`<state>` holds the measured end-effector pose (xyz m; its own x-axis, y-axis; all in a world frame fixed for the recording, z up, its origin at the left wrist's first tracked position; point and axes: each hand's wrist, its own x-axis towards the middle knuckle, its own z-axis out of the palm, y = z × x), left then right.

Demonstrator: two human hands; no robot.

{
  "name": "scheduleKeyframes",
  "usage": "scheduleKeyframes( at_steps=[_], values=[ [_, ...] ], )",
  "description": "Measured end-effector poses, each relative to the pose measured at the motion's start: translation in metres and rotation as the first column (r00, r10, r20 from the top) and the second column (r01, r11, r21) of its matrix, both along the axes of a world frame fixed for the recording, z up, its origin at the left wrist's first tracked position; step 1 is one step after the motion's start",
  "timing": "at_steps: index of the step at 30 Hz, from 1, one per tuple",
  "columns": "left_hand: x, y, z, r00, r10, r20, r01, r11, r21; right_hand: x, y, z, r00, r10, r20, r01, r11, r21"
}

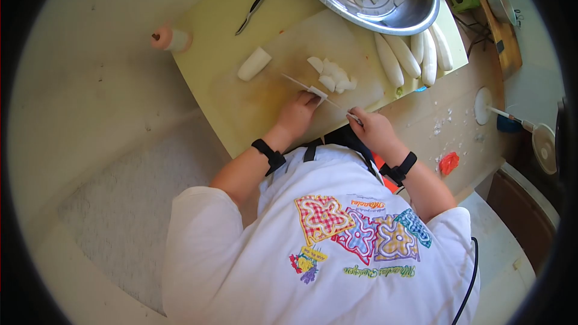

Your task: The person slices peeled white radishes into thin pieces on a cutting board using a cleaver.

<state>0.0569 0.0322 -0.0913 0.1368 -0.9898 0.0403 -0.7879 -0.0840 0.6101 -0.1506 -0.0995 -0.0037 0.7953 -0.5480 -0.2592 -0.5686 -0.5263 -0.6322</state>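
My right hand (371, 128) is closed round the handle of a knife (338, 106), whose blade points up and left across the cutting board (244, 108). The fingers of my left hand (298, 114) are bent against a small white vegetable piece (318, 92) beside the blade. Just beyond the knife lies a pile of white cut slices (334, 77). A thick peeled white chunk (254, 64) rests on the board, up and left of my left hand.
A metal bowl (415, 9) with white slices stands at the table's far edge. Several long white peeled vegetables (389, 60) lie below it. A peeler (251, 12) is at the upper left, a pink-topped bottle (171, 39) by the left edge. Scraps litter the floor at right.
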Motion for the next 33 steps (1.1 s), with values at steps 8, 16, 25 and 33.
scheduleKeyframes(
  at_steps=[8, 16, 25, 33],
  values=[
    [-0.001, 0.0, 0.001, 0.999, 0.011, -0.047, -0.012, 1.0, -0.018, 0.004, 0.0, 0.001, 0.999, 0.016, -0.051, -0.015, 0.999, 0.033],
    [0.0, -0.001, 0.004, 0.999, 0.022, -0.037, -0.021, 1.0, 0.023, 0.008, -0.003, -0.006, 1.0, 0.023, -0.021, -0.022, 1.0, 0.021],
    [-0.002, -0.001, 0.008, 0.999, 0.031, -0.032, -0.031, 0.999, 0.018, 0.007, 0.001, -0.012, 0.998, 0.05, -0.036, -0.05, 0.999, -0.011],
    [0.0, -0.001, 0.004, 0.997, 0.034, -0.073, -0.033, 0.999, 0.015, 0.019, -0.003, -0.014, 0.993, 0.056, -0.104, -0.056, 0.998, 0.001]
  ],
)
